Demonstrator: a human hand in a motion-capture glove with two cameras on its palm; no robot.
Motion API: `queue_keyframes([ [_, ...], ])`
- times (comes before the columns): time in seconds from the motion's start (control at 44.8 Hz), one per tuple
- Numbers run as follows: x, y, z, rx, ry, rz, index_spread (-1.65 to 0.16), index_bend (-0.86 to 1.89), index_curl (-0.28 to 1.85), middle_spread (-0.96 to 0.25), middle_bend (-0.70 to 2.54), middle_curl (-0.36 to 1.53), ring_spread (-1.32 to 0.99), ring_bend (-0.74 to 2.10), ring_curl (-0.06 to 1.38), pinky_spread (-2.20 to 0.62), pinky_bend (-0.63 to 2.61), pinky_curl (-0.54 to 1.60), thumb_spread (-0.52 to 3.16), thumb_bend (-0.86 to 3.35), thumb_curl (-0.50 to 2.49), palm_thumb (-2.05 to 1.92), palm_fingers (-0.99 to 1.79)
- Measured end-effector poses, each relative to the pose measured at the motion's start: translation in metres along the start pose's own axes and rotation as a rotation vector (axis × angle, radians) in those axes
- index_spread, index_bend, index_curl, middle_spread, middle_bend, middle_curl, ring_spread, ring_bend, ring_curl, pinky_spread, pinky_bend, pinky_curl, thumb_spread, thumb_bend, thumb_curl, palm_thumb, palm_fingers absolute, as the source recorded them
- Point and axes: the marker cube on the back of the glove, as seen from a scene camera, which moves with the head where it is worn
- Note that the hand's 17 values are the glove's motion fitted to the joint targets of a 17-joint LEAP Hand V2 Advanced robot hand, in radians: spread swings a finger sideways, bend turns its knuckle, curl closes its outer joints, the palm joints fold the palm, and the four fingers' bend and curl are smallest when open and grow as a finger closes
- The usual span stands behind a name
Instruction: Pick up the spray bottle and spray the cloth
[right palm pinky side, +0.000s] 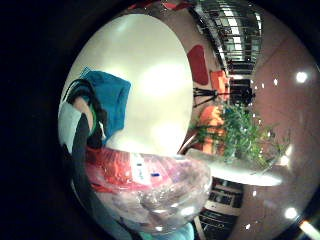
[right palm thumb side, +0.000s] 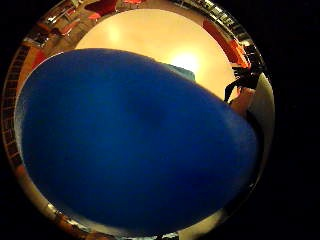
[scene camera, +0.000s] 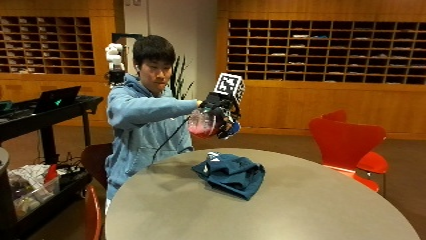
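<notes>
In the outside view my gloved right hand (scene camera: 221, 112) is raised well above the round grey table (scene camera: 279, 210) and grips the spray bottle (scene camera: 201, 125), a clear rounded bottle with a red label. The bottle hangs over the table's far edge, above and behind the crumpled blue cloth (scene camera: 231, 173), which lies on the table. The little finger side palm view shows the bottle's body (right palm pinky side: 150, 185) close up, with the cloth (right palm pinky side: 111, 100) on the table (right palm pinky side: 155, 75) below. A blue part of the bottle (right palm thumb side: 135, 145) fills the thumb side palm view.
Red chairs (scene camera: 346, 142) stand at the table's right side. A black cart (scene camera: 46, 112) with a laptop is at the left, and a dark chair (scene camera: 94, 160) sits beside the person. A plant (right palm pinky side: 242, 132) stands off the table.
</notes>
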Motion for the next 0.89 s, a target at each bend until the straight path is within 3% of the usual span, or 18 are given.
queue_keyframes([
  [0.737, -0.017, -0.001, -0.004, 0.046, -0.039, 0.01, -0.23, 0.3, 0.52, -0.14, 0.49, 0.47, -0.19, 0.49, 0.43, -0.28, 0.44, 0.42, 0.26, -0.04, 0.76, 0.88, 1.36],
  [0.893, -0.005, -0.01, -0.012, 0.176, -0.203, 0.024, -0.23, 0.3, 0.52, -0.14, 0.49, 0.47, -0.19, 0.49, 0.43, -0.27, 0.44, 0.42, 0.26, -0.04, 0.76, 0.88, 1.36],
])
